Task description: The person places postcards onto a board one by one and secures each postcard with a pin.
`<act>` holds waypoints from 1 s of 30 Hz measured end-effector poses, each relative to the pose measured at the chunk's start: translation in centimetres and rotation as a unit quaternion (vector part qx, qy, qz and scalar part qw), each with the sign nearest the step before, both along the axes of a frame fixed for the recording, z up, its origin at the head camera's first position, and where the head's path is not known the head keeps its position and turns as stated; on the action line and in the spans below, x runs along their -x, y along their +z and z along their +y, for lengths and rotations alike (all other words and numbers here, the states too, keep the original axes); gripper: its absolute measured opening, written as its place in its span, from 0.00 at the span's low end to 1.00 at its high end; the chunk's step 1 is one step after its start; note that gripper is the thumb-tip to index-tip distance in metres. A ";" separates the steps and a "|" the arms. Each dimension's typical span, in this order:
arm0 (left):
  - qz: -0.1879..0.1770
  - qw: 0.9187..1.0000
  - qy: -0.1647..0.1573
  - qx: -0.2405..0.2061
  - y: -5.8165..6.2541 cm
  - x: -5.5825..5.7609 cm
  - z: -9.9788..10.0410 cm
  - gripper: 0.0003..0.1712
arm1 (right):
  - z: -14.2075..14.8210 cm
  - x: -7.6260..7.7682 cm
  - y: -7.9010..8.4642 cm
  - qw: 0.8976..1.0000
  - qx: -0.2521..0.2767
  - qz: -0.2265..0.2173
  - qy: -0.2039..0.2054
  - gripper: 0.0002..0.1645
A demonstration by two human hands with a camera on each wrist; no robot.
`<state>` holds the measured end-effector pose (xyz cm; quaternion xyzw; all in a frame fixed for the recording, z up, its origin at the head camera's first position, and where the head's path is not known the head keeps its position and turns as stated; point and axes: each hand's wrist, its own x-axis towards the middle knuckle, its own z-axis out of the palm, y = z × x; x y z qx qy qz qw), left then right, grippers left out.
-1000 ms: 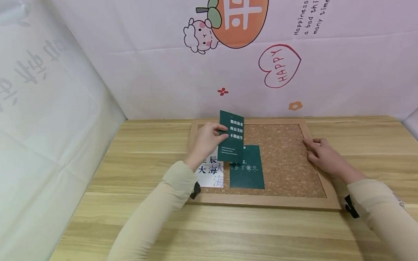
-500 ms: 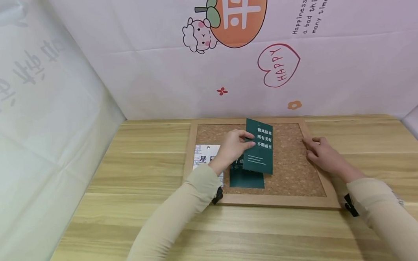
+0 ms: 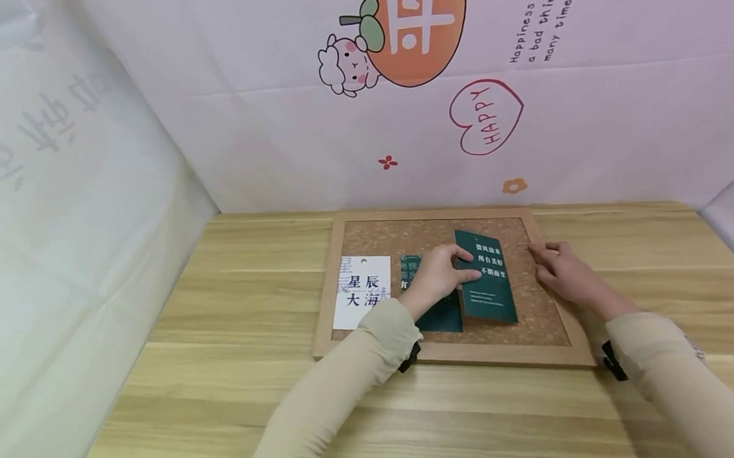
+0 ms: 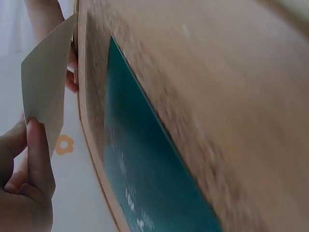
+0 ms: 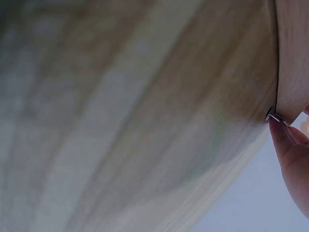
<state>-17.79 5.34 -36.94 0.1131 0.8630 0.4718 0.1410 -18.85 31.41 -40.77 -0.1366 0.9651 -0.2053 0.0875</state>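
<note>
My left hand (image 3: pixel 436 275) pinches a dark green card (image 3: pixel 488 285) with white lettering by its left edge, thumb and fingertips on it. The card is tilted over the right half of a wood-framed corkboard (image 3: pixel 524 328). In the left wrist view the pale back of that card (image 4: pixel 46 84) faces the camera. My right hand (image 3: pixel 565 281) grips the board's right frame edge. Beside its thumb (image 5: pixel 282 137), in the right wrist view, is a small metal piece (image 5: pixel 271 117) at the frame. A second green card (image 3: pixel 443 318) lies on the cork, partly hidden by my left hand.
A white card (image 3: pixel 355 312) with dark characters and a punched hole lies on the board's left side. The board lies on a wood-grain table (image 3: pixel 213 375). Behind stands a printed white cloth backdrop (image 3: pixel 263 151), with another white sheet (image 3: pixel 83 271) at the left.
My left hand has carried the green card rightward and lower, from above the white card to the board's right half. The white card is now uncovered. My right hand stays put.
</note>
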 end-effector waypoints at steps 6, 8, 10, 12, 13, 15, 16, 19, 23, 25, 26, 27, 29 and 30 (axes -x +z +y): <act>-0.031 0.999 0.011 -0.009 -0.4 -0.3 1.5 0.18 | 0.2 0.0 -0.2 1.000 -0.003 -0.001 -0.003 0.33; -0.039 0.999 0.008 -0.010 -0.6 -0.4 1.9 0.18 | 0.2 -0.1 -0.2 1.000 -0.004 0.002 -0.001 0.33; -0.044 0.999 0.004 -0.009 -0.8 -0.5 2.2 0.19 | 0.1 -0.1 -0.2 1.000 -0.004 0.004 0.000 0.32; -0.050 0.999 0.002 -0.010 -1.0 -0.6 2.5 0.19 | 0.1 -0.1 -0.1 1.000 -0.005 0.006 0.001 0.32; -0.051 0.999 0.001 -0.010 -1.1 -0.7 2.6 0.20 | 0.1 -0.1 -0.1 1.000 -0.006 0.005 0.001 0.32; -0.047 0.999 -0.001 -0.004 -1.2 -0.8 2.8 0.20 | 0.2 0.0 0.0 1.000 -0.005 0.002 0.000 0.33; -0.044 0.999 -0.002 0.000 -1.2 -0.8 2.9 0.20 | 0.2 0.0 0.0 1.000 -0.005 0.001 -0.001 0.33; -0.028 0.999 -0.006 0.018 -1.4 -0.8 3.1 0.21 | 0.2 0.1 0.1 1.000 -0.006 -0.003 -0.003 0.33; -0.003 0.998 -0.006 0.062 -1.6 -0.9 3.5 0.22 | 0.2 0.1 0.1 1.000 -0.007 -0.006 -0.004 0.33; 0.007 0.996 -0.004 0.087 -1.7 -0.9 3.5 0.22 | 0.2 0.2 0.0 1.000 -0.007 -0.009 -0.005 0.33; 0.012 0.995 -0.005 0.100 -1.8 -0.9 3.6 0.22 | 0.2 0.2 0.0 1.000 -0.007 -0.011 -0.005 0.33; 0.015 0.994 -0.003 0.109 -1.8 -0.9 3.6 0.22 | 0.2 0.2 0.0 1.000 -0.008 -0.012 -0.005 0.33; 0.015 0.992 -0.002 0.122 -2.0 -1.0 3.6 0.22 | 0.2 0.2 -0.1 1.000 -0.008 -0.012 -0.004 0.33; 0.015 0.992 -0.001 0.126 -2.0 -1.0 3.6 0.22 | 0.2 0.2 -0.1 1.000 -0.008 -0.011 -0.002 0.33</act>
